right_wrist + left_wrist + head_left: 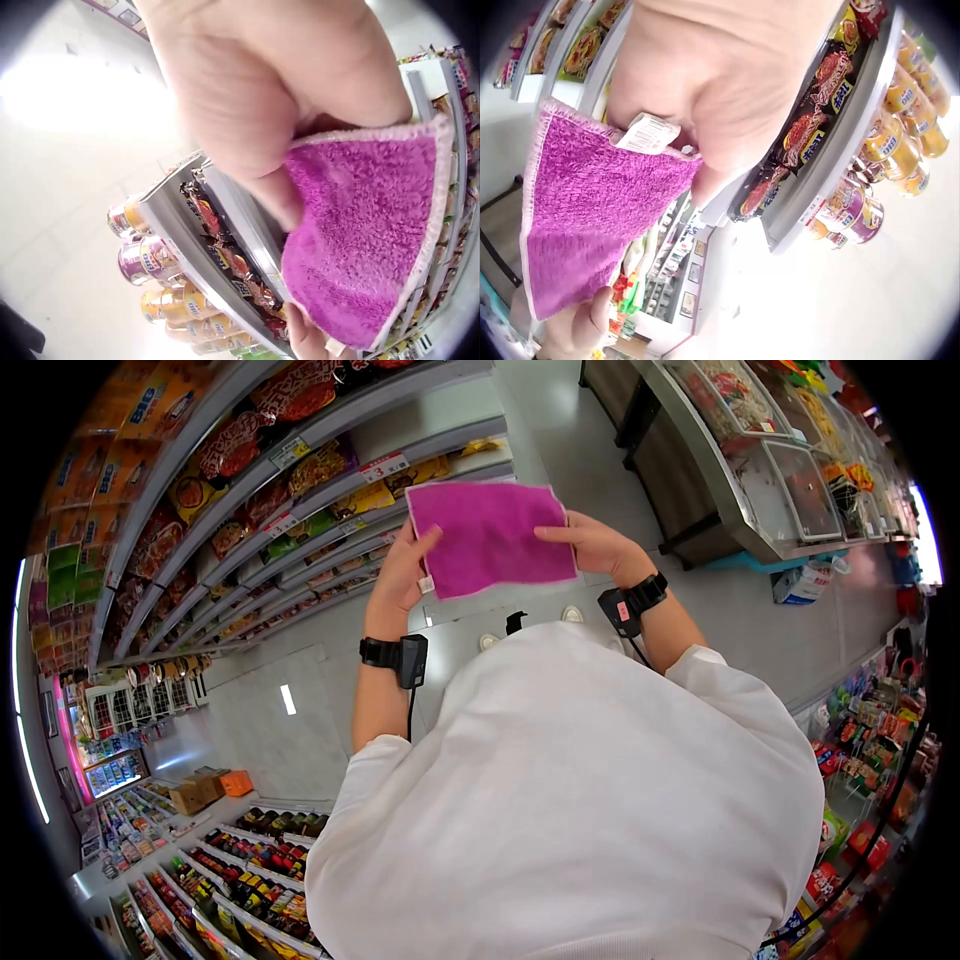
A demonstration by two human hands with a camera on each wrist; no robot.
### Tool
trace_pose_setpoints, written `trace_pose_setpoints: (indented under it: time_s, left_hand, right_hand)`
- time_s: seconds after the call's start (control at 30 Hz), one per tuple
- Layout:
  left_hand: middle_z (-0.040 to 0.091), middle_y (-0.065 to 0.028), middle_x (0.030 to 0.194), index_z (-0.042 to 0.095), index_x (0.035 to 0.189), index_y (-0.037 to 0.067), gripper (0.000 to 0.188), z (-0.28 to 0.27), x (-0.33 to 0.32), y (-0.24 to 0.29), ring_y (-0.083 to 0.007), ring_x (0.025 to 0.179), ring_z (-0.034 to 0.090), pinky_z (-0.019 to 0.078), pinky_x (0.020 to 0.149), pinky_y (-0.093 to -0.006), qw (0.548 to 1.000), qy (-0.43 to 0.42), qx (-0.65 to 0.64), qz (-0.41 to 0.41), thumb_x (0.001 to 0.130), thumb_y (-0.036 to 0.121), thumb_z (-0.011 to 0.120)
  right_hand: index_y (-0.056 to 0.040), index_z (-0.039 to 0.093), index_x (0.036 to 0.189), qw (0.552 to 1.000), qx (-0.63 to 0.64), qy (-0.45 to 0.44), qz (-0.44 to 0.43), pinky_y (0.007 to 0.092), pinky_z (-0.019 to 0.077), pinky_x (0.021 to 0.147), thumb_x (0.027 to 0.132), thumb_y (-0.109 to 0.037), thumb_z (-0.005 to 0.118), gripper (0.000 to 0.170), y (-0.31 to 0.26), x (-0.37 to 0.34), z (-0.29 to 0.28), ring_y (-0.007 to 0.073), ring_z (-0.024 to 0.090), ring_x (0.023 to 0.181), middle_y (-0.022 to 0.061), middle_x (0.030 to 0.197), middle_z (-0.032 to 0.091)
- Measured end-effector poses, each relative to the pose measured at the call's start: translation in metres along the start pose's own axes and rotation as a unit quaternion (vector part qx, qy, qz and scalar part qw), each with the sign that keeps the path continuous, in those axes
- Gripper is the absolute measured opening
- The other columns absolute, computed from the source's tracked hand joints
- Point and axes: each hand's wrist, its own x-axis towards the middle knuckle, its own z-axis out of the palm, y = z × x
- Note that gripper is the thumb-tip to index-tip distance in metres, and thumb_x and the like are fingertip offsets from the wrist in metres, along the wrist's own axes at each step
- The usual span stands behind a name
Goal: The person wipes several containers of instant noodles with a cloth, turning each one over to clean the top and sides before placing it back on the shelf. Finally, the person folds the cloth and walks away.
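A magenta cloth (495, 540) with pale stitched edges is spread between both hands in the head view. My left hand (402, 568) pinches its left side, thumb on top and the other fingers hidden behind. At the opposite side, my right hand (603, 548) grips the edge the same way, its thumb pointing inward. The left wrist view shows the cloth's fuzzy pile and a white label (649, 135) beside the left hand. In the right wrist view, the right thumb (274, 196) presses on the cloth near its edge.
Shelves of packaged snacks (325, 465) run along the left. To the right stands a counter (740, 520) with clear food bins, a blue-and-white package (803, 582) on the floor below it. Bottle shelves (260, 870) and cardboard boxes (197, 792) are at lower left.
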Motion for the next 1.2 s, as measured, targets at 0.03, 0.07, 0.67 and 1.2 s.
trace_pose_setpoints:
  time_s: [0.03,0.07,0.67,1.2]
  left_hand:
    - [0.059,-0.0076,0.127,0.035,0.149,0.008,0.058,0.001,0.0,0.0,-0.0161,0.105,0.063,0.0515,0.091,-0.0294,0.997,-0.006,0.072,0.015,0.095,-0.001,0.054]
    - [0.059,-0.0076,0.127,0.035,0.149,0.008,0.058,-0.003,0.003,0.001,-0.0161,0.105,0.063,0.0515,0.091,-0.0294,0.997,-0.006,0.072,0.016,0.095,-0.001,0.054]
    - [0.064,-0.0124,0.123,0.057,0.121,0.0,0.028,0.002,0.03,-0.008,-0.0197,0.11,0.063,0.0542,0.091,-0.0319,0.979,-0.037,0.09,0.178,0.097,0.014,0.057]
    - [0.062,-0.0172,0.122,0.042,0.141,-0.001,0.053,0.172,0.092,-0.1,-0.0219,0.117,0.057,0.0439,0.099,-0.0329,0.79,-0.14,0.52,0.293,0.091,0.004,0.058]
  right_hand:
    - [0.0009,0.054,0.129,0.999,-0.003,0.028,0.029,0.0335,0.0513,0.096,0.096,-0.011,0.059,0.035,0.001,0.003,-0.005,0.0191,0.063,0.108,0.0114,0.123,0.062]
    - [0.0009,0.054,0.129,0.999,-0.004,0.028,0.029,0.0335,0.0513,0.096,0.096,-0.011,0.059,0.035,0.0,0.005,-0.011,0.0191,0.063,0.108,0.0114,0.123,0.062]
    - [-0.0011,0.065,0.105,0.921,-0.196,0.21,-0.264,0.0226,0.0468,0.061,0.089,0.003,0.043,0.028,-0.03,-0.021,0.029,0.0072,0.057,0.069,0.004,0.082,0.064]
    - [-0.0067,0.047,0.14,0.975,0.153,0.1,-0.129,0.034,0.043,0.101,0.102,-0.036,0.045,0.047,-0.025,-0.07,-0.078,0.0199,0.056,0.116,0.0058,0.131,0.057]
